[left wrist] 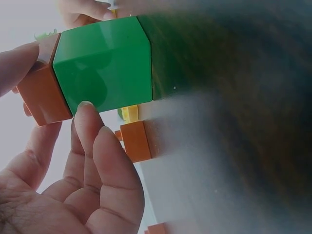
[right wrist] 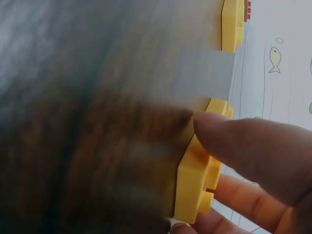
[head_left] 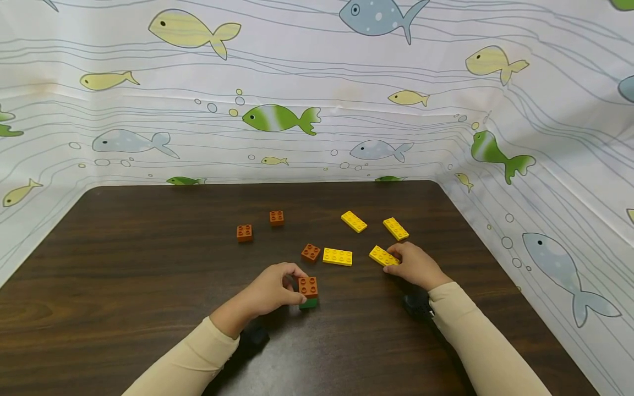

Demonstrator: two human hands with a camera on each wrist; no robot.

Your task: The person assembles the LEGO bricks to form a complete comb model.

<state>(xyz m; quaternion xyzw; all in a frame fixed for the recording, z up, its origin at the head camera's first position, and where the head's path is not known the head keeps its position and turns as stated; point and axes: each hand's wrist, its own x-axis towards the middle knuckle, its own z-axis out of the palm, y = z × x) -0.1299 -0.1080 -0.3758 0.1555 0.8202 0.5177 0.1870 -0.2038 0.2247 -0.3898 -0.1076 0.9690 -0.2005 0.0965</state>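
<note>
My left hand grips a small stack, an orange brick seated on a green block. In the left wrist view, the thumb lies against the orange brick while a fingertip touches the side of the green block. Farther right, my right hand pinches the near end of a yellow brick between thumb and fingers. The right wrist view shows the thumb across the edge of that yellow brick, its studs facing the fingers.
Beyond the hands lie loose orange bricks on the left and flat yellow bricks from the middle to the right. They rest on a dark wooden table. A fish-patterned sheet hangs behind it and along the right.
</note>
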